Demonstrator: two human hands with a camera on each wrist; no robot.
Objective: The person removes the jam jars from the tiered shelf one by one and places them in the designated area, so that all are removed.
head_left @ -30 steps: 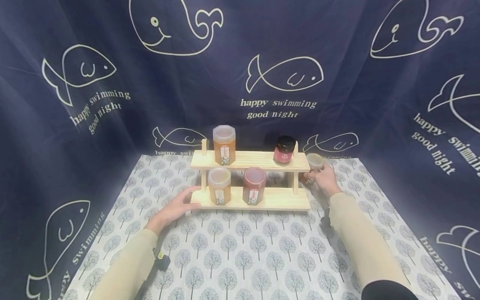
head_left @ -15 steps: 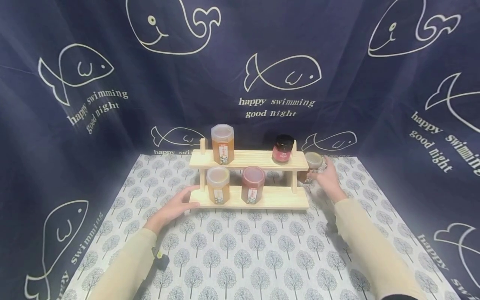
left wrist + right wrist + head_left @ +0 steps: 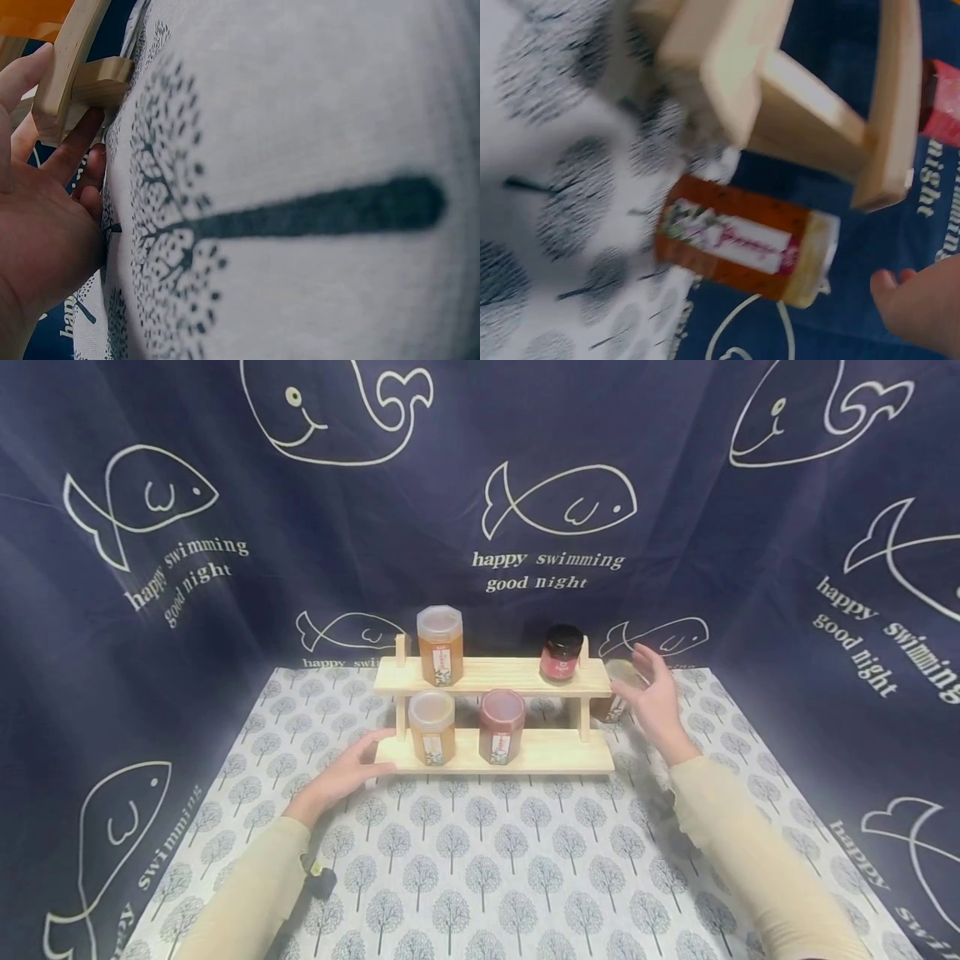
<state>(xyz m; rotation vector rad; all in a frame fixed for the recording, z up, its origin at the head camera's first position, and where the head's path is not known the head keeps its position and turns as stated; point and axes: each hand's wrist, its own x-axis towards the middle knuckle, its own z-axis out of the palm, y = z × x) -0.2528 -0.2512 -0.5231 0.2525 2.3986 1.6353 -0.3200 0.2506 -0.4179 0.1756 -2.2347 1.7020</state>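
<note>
A two-tier wooden shelf [image 3: 495,762] stands on the table. My left hand [image 3: 347,777] holds the left end of its lower board, thumb at the front edge and fingers farther back; the left wrist view shows the hand [image 3: 52,225] against the wood. Off the shelf's right end, a honey jar [image 3: 731,238] with a pale lid and brown contents stands on the cloth, partly behind my right hand [image 3: 657,703] in the head view. The right wrist view shows this hand [image 3: 922,304] apart from the jar, its fingers loose and holding nothing.
An amber jar [image 3: 441,652] and a small black-lidded jar with a pink label [image 3: 561,656] stand on the upper board. The lower board bears a yellow jar [image 3: 432,735] and a reddish jar [image 3: 502,731]. A navy curtain [image 3: 420,552] hangs behind the tree-print tablecloth [image 3: 465,877].
My right hand has let go of the brown honey jar beside the shelf and lifted up and away from it. The left hand stays at the shelf's left end. The head view shifts slightly.
</note>
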